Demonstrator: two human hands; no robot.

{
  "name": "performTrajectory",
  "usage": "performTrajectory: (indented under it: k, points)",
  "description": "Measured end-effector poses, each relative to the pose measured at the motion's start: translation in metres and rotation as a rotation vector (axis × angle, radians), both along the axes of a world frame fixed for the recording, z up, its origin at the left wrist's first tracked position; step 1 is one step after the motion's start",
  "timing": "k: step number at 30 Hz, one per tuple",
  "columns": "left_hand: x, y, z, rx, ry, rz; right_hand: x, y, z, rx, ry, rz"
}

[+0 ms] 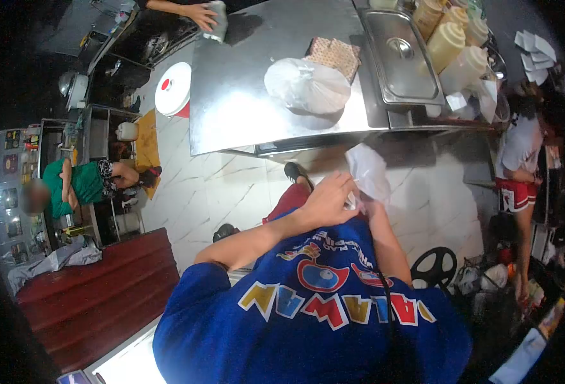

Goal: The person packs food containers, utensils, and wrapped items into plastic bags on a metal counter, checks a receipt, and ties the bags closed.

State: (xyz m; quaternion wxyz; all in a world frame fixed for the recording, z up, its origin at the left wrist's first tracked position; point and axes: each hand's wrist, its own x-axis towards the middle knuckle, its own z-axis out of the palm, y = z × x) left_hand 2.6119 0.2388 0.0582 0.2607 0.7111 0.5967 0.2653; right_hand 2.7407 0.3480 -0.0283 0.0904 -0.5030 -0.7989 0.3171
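In front of my chest my two hands are close together. My left hand [331, 198] is closed, its fingers pinched beside a bit of white plastic. Mostly behind it, my right hand [370, 210] grips a thin white plastic bag [368, 171], which puffs out above the fingers. Where the two hands meet, the bag's lower part is hidden. Beyond them, on the steel counter [231, 115], sits a filled, knotted white plastic bag [308, 86], touching a patterned brown paper packet [338, 56].
A lidded steel pan [400, 57] and several sauce bottles [447, 46] stand at the counter's right. Another person's hand [200, 15] holds a cloth [216, 22] at the far edge. A white-lidded bucket [173, 89] stands left. Other people are at both sides.
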Motion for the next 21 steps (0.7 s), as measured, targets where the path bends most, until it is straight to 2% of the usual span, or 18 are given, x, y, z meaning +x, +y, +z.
performTrajectory:
  k: [4,5,6,7,8,10,12,13,15,16,17,18,21]
  points:
    - [-0.035,0.004,-0.007,-0.027,0.11,0.066,-0.029,-0.02,0.02,-0.014,-0.066,0.259]
    - [-0.051,0.001,-0.006,-0.06,0.09,0.1,-0.038,-0.03,-0.012,-0.032,0.112,0.291]
    - [-0.067,-0.005,-0.007,-0.093,0.069,0.129,-0.052,-0.045,-0.073,-0.05,0.29,0.318]
    - [-0.087,-0.01,-0.007,-0.128,0.046,0.155,-0.063,-0.05,-0.084,-0.065,0.357,0.369]
    - [-0.109,-0.014,-0.009,-0.146,0.144,0.153,-0.074,-0.054,-0.093,-0.084,0.423,0.422]
    - [-0.155,-0.029,-0.011,-0.192,0.333,0.146,-0.101,-0.062,-0.022,-0.132,0.327,0.576]
    - [-0.201,-0.029,0.009,-0.245,0.262,0.208,-0.114,-0.033,0.094,-0.441,0.591,0.518]
    - [-0.219,-0.025,0.027,-0.207,0.162,0.247,-0.124,-0.016,0.129,-0.595,0.716,0.482]
    - [-0.252,-0.018,0.057,-0.138,-0.042,0.328,-0.133,0.026,0.136,-0.527,0.581,0.078]
    - [-0.27,-0.014,0.054,-0.129,-0.061,0.367,-0.146,0.049,0.133,-0.107,0.568,-0.042]
    - [-0.288,-0.01,0.05,-0.122,-0.079,0.406,-0.155,0.068,0.132,0.151,0.417,-0.079]
    - [-0.303,-0.005,0.047,-0.117,-0.097,0.446,-0.164,0.081,0.123,0.271,0.399,-0.047]
    - [-0.337,0.014,0.023,-0.053,-0.191,0.46,-0.191,0.102,0.096,0.417,0.309,0.222]
